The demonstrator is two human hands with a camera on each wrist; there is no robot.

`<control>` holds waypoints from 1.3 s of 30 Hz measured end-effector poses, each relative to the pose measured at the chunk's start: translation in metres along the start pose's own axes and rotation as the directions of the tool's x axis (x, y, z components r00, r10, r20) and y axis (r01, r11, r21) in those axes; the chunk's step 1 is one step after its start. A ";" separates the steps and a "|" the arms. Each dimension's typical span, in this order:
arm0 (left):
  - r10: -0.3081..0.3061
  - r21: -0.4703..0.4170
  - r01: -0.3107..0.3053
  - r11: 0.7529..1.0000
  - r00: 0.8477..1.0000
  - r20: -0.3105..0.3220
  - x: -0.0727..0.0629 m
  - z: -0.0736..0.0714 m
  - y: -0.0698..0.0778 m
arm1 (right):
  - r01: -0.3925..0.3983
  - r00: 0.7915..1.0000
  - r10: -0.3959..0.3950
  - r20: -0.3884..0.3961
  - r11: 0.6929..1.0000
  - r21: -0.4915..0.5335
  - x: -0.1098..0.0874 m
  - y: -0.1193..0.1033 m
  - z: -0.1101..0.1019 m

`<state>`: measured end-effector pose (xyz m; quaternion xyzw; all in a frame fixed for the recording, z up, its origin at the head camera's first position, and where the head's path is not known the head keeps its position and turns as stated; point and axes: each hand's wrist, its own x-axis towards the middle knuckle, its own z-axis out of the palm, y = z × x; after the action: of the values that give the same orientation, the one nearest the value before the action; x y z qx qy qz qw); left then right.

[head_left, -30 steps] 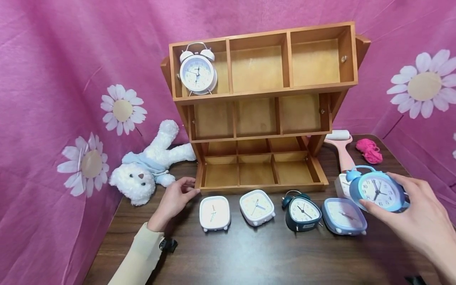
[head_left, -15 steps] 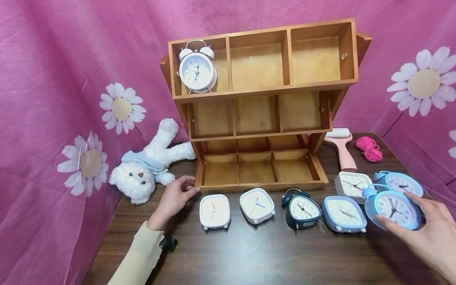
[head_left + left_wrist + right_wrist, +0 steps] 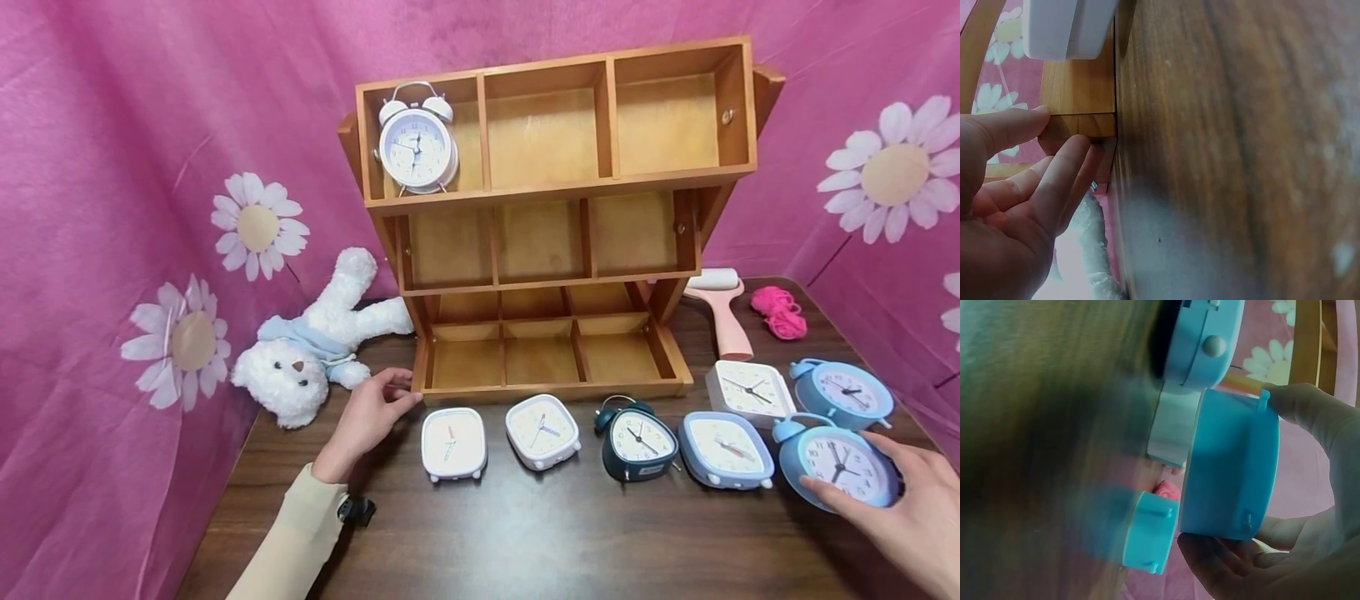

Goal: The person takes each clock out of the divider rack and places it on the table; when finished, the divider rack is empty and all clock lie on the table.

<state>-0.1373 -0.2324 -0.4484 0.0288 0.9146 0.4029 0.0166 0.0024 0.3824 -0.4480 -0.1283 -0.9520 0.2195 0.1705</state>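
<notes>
My right hand point(image 3: 911, 496) grips a round light-blue twin-bell alarm clock point(image 3: 846, 468) at the right of the table, thumb on one side and fingers on the other. In the right wrist view the clock's blue casing point(image 3: 1229, 465) fills the grasp; I cannot tell whether it touches the tabletop. My left hand point(image 3: 372, 421) pinches the lower front-left corner of the wooden shelf point(image 3: 555, 392); the left wrist view shows thumb and fingertips on the board end point(image 3: 1079, 125). A white twin-bell alarm clock point(image 3: 417, 150) stands in the shelf's top left compartment.
Along the shelf's front stand two white clocks point(image 3: 453, 444) point(image 3: 542, 432), a dark green alarm clock point(image 3: 639, 442) and a blue square clock point(image 3: 726, 450). Behind the held clock are a white square clock point(image 3: 750, 390) and another blue clock point(image 3: 843, 392). A teddy bear point(image 3: 285, 379), lint roller point(image 3: 723, 317) and pink yarn point(image 3: 778, 312) lie around.
My right hand has carried the blue alarm clock right and down, away from in front of the white square clock and the other blue clock. My left hand stays at the shelf corner.
</notes>
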 end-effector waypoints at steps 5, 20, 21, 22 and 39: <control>0.006 0.003 -0.006 1.000 1.000 -0.006 0.000 0.000 0.000 | -0.033 0.998 0.036 0.054 0.998 -0.050 -0.005 0.006 0.002; 0.002 -0.011 -0.002 1.000 1.000 -0.009 0.000 0.000 -0.001 | -0.054 0.966 0.091 0.242 0.987 -0.154 -0.007 0.023 0.011; 0.000 -0.013 -0.001 1.000 1.000 -0.010 0.000 0.000 -0.002 | -0.059 0.964 0.098 0.248 0.985 -0.162 -0.007 0.023 0.011; 0.000 -0.013 0.000 1.000 1.000 -0.011 0.000 0.000 -0.002 | -0.064 0.962 0.106 0.253 0.983 -0.170 -0.007 0.022 0.011; 0.003 -0.011 -0.004 1.000 1.000 -0.003 -0.001 -0.001 -0.002 | -0.100 0.961 0.132 0.242 0.985 -0.142 -0.008 0.026 0.016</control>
<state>-0.1364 -0.2346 -0.4497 0.0297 0.9124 0.4079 0.0145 0.0081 0.3967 -0.4759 -0.1661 -0.9688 0.1819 0.0272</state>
